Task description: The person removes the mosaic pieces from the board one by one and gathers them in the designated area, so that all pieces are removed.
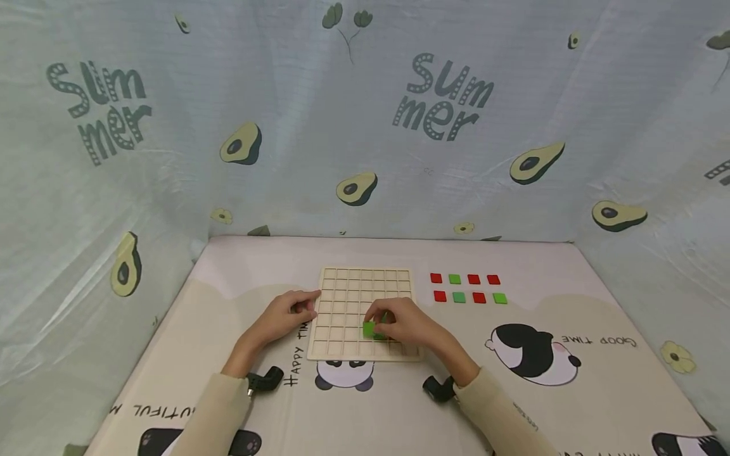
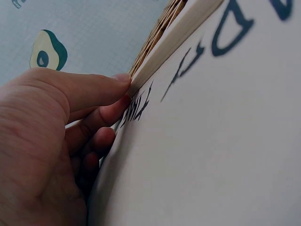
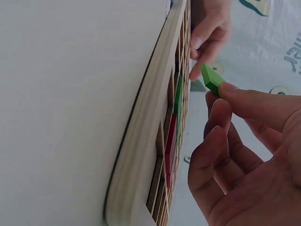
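Observation:
A square wooden grid board (image 1: 342, 304) lies on the table with its cells facing up. My right hand (image 1: 406, 322) is over its front right part and pinches a small green tile (image 3: 212, 80) between thumb and fingertips, raised above the grid. In the right wrist view, a green tile (image 3: 178, 95) and a red tile (image 3: 170, 143) sit in cells of the board, mostly hidden under my hand in the head view. My left hand (image 1: 288, 312) holds the board's left edge, with thumb and forefinger tips at its side and the other fingers curled.
Right of the board, red tiles (image 1: 436, 278) and green tiles (image 1: 454, 278) lie in two short rows. The tablecloth (image 1: 228, 329) has printed animals and lettering. A patterned curtain (image 1: 296, 95) encloses the table at the back and sides.

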A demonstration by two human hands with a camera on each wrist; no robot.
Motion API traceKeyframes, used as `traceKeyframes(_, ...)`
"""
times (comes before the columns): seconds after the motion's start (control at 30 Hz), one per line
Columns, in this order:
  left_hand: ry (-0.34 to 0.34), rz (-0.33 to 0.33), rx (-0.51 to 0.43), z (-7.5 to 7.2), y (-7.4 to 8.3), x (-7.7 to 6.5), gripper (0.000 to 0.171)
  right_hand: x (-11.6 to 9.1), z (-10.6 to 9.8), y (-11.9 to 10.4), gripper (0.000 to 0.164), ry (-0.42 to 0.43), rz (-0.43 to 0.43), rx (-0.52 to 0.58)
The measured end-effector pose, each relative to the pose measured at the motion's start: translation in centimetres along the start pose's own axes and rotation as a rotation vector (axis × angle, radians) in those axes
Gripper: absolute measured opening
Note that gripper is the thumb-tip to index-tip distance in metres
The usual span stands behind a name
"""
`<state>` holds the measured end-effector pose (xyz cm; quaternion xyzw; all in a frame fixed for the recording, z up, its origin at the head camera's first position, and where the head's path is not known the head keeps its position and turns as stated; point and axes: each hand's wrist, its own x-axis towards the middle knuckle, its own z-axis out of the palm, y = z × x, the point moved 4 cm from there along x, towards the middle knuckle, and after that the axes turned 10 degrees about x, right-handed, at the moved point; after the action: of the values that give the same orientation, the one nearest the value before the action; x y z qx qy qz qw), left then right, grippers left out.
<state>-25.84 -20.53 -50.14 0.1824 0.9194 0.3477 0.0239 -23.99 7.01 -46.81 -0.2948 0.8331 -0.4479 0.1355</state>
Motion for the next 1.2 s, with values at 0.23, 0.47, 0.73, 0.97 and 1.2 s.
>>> traceKeyframes(0.23, -0.004, 0.003, -0.012, -0.1, 0.0, -0.2, 0.05, 0.0, -0.8, 0.0, 0.017, 0.004, -0.009, 0.0)
traceKeyframes(0.47, 0.0, -0.007, -0.007, -0.1, 0.0, -0.1, 0.049, -0.8, -2.1, 0.2, 0.016, 0.043, 0.024, 0.032)
traceKeyframes(0.73, -0.003, -0.008, 0.002, -0.2, 0.0, -0.2, 0.049, -2.2, -4.7, 1.1, 0.016, 0.079, 0.044, 0.028)
traceKeyframes(0.97, -0.003, -0.004, -0.01, -0.2, 0.0, -0.1, 0.049, -3.7, -6.9, 2.4, 0.016, 0.112, 0.086, 0.025)
traceKeyframes(1.2, -0.001, 0.003, -0.008, -0.1, -0.1, -0.1, 0.05, -5.2, -8.5, 3.9, 0.016, 0.159, 0.156, -0.001)
